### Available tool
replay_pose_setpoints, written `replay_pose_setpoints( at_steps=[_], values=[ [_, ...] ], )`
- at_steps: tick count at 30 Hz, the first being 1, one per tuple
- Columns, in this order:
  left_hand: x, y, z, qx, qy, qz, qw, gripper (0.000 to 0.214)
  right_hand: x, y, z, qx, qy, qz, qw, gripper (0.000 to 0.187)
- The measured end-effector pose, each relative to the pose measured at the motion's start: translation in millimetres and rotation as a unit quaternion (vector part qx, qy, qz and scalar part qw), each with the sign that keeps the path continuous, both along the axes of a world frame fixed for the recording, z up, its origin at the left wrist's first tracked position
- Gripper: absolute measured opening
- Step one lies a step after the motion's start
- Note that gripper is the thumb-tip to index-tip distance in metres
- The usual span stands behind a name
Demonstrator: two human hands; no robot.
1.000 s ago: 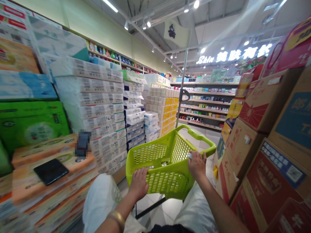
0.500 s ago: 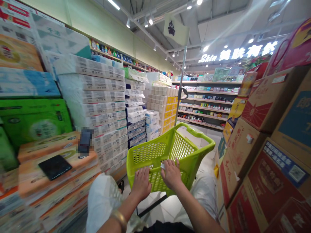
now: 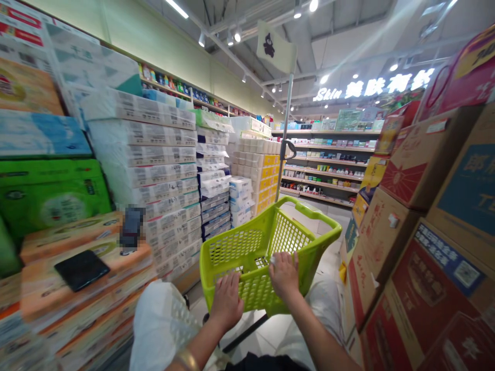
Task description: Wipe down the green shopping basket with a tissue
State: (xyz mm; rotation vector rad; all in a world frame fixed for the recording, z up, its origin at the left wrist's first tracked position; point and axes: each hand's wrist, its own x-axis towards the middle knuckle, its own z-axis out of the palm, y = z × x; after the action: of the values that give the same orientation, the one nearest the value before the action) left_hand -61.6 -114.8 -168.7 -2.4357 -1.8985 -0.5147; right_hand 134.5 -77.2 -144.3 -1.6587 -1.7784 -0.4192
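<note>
A lime-green shopping cart basket [image 3: 240, 247] with perforated walls stands between my knees. My left hand [image 3: 227, 300] is closed over its near rim, left of centre. Farther right along the same rim, my right hand [image 3: 285, 277] is bent over the edge with its fingers together. A small white scrap [image 3: 273, 259], tissue-like, shows at the fingertips of that hand; most of it is hidden. The visible floor of the basket holds nothing I can make out.
Orange tissue packs [image 3: 127, 263] at left carry a black tablet-like slab [image 3: 82, 269] and a pixelated phone-like item [image 3: 132, 226]. White paper packs [image 3: 162, 167] rise behind. Cartons [image 3: 421, 159] line the right. A pole [image 3: 286, 111] with a bear flag rises beyond the basket; shelves [image 3: 325, 161] stand behind.
My right hand has slid right along the basket's near rim, taking the white scrap with it. The left hand stays on the rim, slightly lower in view. The view has shifted slightly.
</note>
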Motion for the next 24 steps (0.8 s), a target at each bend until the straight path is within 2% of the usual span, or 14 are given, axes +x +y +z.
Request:
replay_pose_setpoints(
  at_steps=[2,3,6,9,13,16,18,20,22,24],
  values=[
    [-1.1,-0.2,-1.5,0.002,0.001,-0.001,1.0,0.064,-27.8,-10.2,-13.1,0.001,-0.011,0.072,0.997,0.016],
    [-1.9,-0.5,-2.6,0.004,0.001,-0.001,1.0,0.065,-36.9,-14.1,-17.8,0.003,-0.007,0.086,0.996,0.015],
    [-4.2,-2.0,-6.3,0.013,0.003,-0.001,1.0,0.065,-39.1,-18.2,-21.8,-0.001,-0.007,0.117,0.993,0.016],
    [-5.5,-3.4,-9.0,0.033,0.0,-0.004,0.999,0.064,-7.0,-10.8,-13.4,0.0,-0.017,0.097,0.995,0.018],
    [-4.8,-3.4,-9.4,0.039,-0.003,-0.004,0.999,0.063,52.3,8.6,5.5,0.033,-0.006,-0.003,0.999,0.019],
    [-3.5,-3.0,-8.8,0.032,0.002,-0.001,0.999,0.064,72.7,20.4,16.1,0.067,0.022,-0.076,0.995,0.025],
    [-2.7,-3.1,-8.4,0.03,0.005,0.004,1.0,0.063,64.6,22.0,17.3,0.072,0.039,-0.099,0.992,0.028],
    [-2.4,-3.1,-7.9,0.03,0.006,0.005,1.0,0.063,40.9,16.8,13.0,0.056,0.042,-0.087,0.994,0.029],
    [-2.5,-2.8,-7.2,0.03,0.007,0.004,1.0,0.063,8.7,6.0,4.0,0.025,0.032,-0.032,0.999,0.024],
    [-3.0,-2.3,-6.2,0.027,0.008,0.003,1.0,0.063,-22.3,-6.7,-6.8,0.005,0.013,0.053,0.999,0.02]
  ],
)
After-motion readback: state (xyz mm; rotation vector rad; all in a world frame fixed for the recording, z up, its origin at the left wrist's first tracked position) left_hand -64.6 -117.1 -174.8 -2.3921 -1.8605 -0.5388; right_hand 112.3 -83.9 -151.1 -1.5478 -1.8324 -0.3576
